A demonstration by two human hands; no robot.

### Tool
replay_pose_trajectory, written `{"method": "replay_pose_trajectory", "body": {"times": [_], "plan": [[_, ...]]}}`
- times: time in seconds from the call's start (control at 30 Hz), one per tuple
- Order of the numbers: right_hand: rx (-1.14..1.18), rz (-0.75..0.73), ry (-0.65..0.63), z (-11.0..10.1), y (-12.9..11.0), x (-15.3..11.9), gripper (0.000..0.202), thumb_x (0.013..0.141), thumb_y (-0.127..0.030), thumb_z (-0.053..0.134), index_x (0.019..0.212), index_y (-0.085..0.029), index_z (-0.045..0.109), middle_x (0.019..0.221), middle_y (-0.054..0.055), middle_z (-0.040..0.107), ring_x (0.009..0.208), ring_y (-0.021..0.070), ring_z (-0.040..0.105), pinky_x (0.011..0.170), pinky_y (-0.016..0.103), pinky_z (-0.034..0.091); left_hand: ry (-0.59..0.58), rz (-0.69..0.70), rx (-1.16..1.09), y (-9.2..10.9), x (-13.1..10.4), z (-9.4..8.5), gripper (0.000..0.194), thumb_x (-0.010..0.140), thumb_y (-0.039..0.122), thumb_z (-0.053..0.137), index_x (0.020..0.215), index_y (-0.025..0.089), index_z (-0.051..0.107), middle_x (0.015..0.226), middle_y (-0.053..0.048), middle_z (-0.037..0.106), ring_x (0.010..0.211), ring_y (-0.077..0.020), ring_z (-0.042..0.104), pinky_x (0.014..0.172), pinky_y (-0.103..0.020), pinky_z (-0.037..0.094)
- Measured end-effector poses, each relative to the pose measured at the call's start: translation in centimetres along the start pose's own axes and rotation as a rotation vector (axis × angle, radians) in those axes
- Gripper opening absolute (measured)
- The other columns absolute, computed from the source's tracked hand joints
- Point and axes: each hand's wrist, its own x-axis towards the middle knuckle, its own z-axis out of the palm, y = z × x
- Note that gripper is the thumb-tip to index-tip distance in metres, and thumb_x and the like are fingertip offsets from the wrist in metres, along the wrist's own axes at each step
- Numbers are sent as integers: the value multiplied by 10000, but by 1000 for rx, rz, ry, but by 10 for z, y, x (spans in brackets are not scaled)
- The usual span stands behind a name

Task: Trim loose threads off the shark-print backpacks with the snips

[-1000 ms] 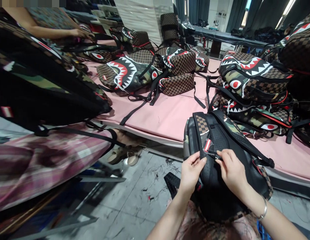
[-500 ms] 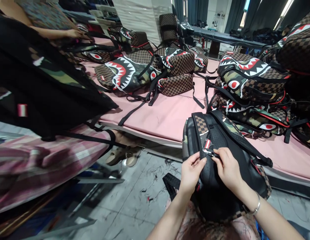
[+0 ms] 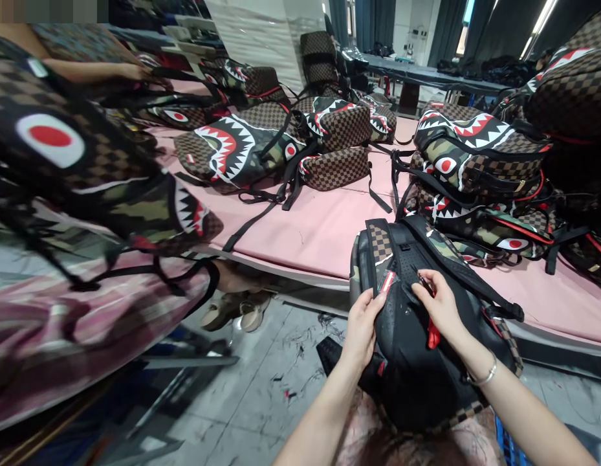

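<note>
On black backpack (image 3: 411, 353), checkered patch (image 3: 380, 242)

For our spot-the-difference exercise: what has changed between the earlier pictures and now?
The right hand moved up, away from the red-and-white tag; its red-handled tool now shows. The left hand now grips right by the tag. The far-left bag turned, showing an eye print. The black backpack and stacked bags stayed put.
</note>
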Motion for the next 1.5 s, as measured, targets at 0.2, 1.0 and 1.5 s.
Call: {"method": "replay_pose_trajectory", "body": {"times": [0.2,1.0,1.5], "plan": [[-60,-128,-193,10,3,31,262,703,-324,659,924,-193,610,874,26,624,754,160,562,705,290,445,-56,-2,16,4,8,-4,336,618,280,745,911,135,664,802,-31,689,702,-127,615,698,-224,463],[-244,-776,-749,31,-12,103,199,871,-291,506,1040,-205,566,972,83,545,952,190,516,843,356,452,-269,-146,-99,36,18,-82,412,652,251,748,1023,98,655,916,-89,690,736,-130,630,701,-191,461],[-208,-791,-839,43,-19,113,192,866,-304,512,1022,-222,590,940,75,551,909,181,536,794,332,481,-311,-220,-64,44,25,-86,381,688,289,708,1029,127,660,885,-86,689,696,-149,631,643,-208,454]]}}
